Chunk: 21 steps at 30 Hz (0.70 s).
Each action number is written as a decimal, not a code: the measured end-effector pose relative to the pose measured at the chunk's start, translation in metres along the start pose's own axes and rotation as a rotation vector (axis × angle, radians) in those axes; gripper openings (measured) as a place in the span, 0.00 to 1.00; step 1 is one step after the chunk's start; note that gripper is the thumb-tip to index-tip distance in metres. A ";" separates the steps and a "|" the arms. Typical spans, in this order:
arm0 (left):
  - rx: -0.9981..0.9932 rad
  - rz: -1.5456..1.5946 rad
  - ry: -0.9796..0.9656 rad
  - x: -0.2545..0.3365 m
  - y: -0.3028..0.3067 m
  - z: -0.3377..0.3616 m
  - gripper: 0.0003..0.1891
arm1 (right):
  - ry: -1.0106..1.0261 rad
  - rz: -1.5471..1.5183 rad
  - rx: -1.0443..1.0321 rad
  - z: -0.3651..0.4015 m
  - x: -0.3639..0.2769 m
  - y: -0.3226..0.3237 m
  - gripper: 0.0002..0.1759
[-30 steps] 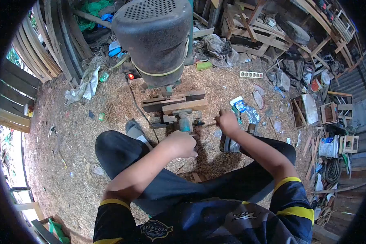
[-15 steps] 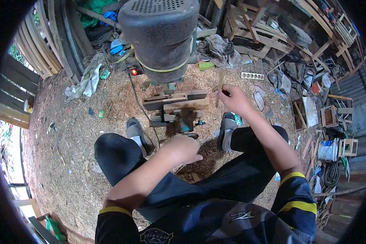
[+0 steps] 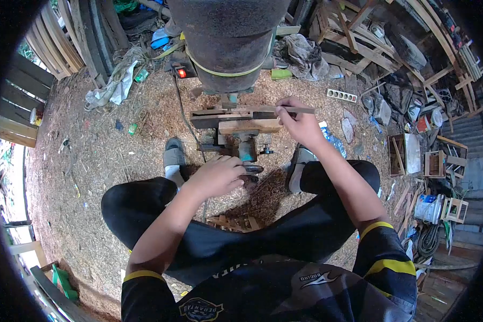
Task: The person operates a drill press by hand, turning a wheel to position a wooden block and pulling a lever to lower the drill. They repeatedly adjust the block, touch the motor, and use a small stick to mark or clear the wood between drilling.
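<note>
My right hand pinches a thin wooden strip, which lies level at the right end of the clamped boards. Those wooden boards sit in a vise under the dark machine housing, with the machine's spindle just above them. Beside the round handwheel below the vise is my left hand, palm down, its fingers slightly bent and partly spread. Nothing shows in it, and its fingertips are close to the wheel's left edge.
A red-lit switch with a cable is left of the machine. A power strip lies to the right on the shavings. Wood pieces lie between my legs. Scrap wood, a wooden box and buckets stand along the right side.
The strip in my right hand has turned from upright to level and is nearer the boards. My left hand has moved up and left, its fingers more spread. The view has shifted slightly.
</note>
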<state>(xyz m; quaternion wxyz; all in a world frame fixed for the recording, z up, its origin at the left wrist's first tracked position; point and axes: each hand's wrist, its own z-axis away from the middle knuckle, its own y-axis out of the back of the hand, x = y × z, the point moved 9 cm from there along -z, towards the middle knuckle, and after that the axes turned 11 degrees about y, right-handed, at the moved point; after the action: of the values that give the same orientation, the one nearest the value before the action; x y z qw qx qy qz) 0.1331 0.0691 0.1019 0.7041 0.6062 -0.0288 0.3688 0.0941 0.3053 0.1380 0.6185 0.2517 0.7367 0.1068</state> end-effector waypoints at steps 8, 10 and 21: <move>-0.172 0.003 0.225 -0.033 -0.031 0.015 0.36 | 0.098 0.185 0.025 -0.012 -0.004 -0.008 0.14; -0.202 -0.041 0.205 -0.033 -0.036 0.017 0.38 | 0.112 0.205 0.017 -0.019 0.006 -0.012 0.15; -0.279 -0.038 0.248 -0.042 -0.055 0.015 0.38 | 0.210 0.370 -0.076 -0.034 -0.023 -0.026 0.11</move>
<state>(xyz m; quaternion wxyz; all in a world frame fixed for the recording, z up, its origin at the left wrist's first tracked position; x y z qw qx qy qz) 0.1393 0.0363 0.0392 0.7863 0.4532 0.0189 0.4196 0.0571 0.2768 0.1523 0.5171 0.3468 0.7338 0.2719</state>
